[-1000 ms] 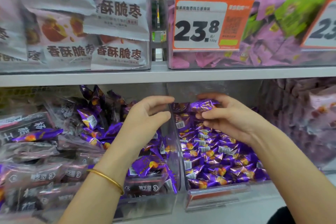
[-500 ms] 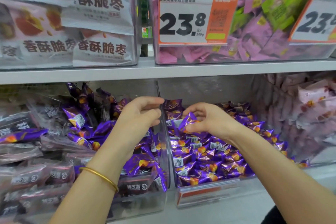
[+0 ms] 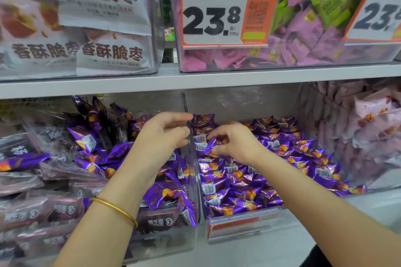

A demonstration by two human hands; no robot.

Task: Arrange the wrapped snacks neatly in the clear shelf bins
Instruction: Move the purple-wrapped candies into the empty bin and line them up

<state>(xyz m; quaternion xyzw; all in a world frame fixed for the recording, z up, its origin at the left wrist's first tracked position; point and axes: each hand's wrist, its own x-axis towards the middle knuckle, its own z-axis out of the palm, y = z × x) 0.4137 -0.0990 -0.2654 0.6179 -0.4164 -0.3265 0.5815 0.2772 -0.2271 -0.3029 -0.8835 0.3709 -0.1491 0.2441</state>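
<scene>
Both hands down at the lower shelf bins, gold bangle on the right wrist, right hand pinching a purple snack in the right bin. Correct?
Not quite: the gold bangle is on the left wrist, not the right, as the head view shows. The rest holds: both hands are at the lower shelf bins, the left hand by the clear divider, and the right hand pinches a purple snack in the right bin.

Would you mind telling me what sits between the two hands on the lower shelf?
In the head view, the clear bin wall stands upright between the left hand and the right hand, which grips a purple snack.

Head view looks down, close, at shelf bins (image 3: 196, 180) (single view).
</scene>
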